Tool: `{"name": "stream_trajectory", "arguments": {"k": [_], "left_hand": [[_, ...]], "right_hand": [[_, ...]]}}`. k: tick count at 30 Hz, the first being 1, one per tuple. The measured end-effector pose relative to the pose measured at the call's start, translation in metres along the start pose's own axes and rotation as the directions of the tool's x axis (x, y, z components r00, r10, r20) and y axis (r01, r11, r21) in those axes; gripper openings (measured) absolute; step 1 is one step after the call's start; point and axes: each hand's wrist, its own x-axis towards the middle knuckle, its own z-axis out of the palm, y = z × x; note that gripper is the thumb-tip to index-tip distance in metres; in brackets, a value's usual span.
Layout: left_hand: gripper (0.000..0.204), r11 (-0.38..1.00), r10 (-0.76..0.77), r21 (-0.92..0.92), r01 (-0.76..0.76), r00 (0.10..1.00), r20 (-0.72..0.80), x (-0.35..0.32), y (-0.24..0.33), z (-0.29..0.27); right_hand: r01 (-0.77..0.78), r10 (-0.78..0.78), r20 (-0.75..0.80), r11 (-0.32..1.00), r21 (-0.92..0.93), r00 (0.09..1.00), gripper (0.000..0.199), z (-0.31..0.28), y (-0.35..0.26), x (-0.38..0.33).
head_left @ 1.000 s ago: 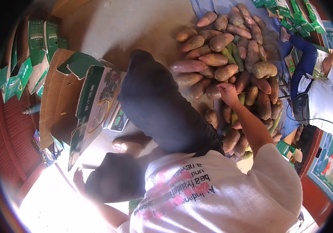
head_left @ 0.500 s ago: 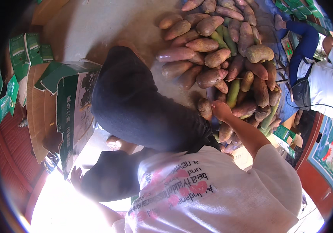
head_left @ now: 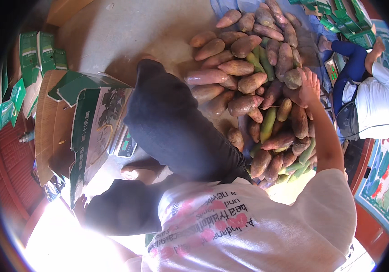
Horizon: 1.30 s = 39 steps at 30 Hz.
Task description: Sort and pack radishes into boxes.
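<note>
The right hand (head_left: 309,86) is seen stretched out over the heap of sweet potatoes (head_left: 258,81), with its fingers curled around a brownish sweet potato (head_left: 293,78) at the heap's right-hand edge; the tuber is gripped from its right side, and it still lies among its neighbours. The heap is spread on a blue sheet (head_left: 231,7) laid on the concrete floor (head_left: 126,36), and long green tubers are mixed in among the reddish-brown ones toward the near side of the heap.

The left hand (head_left: 80,209) is glimpsed only at the near left, well apart from the heap, beside the lower corner of an open cardboard box (head_left: 85,131); glare washes over it, so it cannot be told whether its fingers are spread or closed, or whether anything is held.

The open cardboard box, green-printed on its flaps, is set to the left of the heap, with the person's dark-trousered leg (head_left: 172,127) between the two. Folded green cartons (head_left: 35,54) are stacked further left of the heap. Another person in a white shirt (head_left: 378,104) is seated just to the right of the heap.
</note>
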Motion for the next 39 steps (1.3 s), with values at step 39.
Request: {"name": "stream_trajectory", "arguments": {"k": [39], "left_hand": [[0.039, 0.797, 0.354, -0.192, -0.573, 0.7, -0.62, 0.048, 0.254, 0.128]], "right_hand": [[0.299, -0.167, -0.394, 0.905, 0.302, 0.904, 0.101, -0.161, -0.126, 0.12]]}}
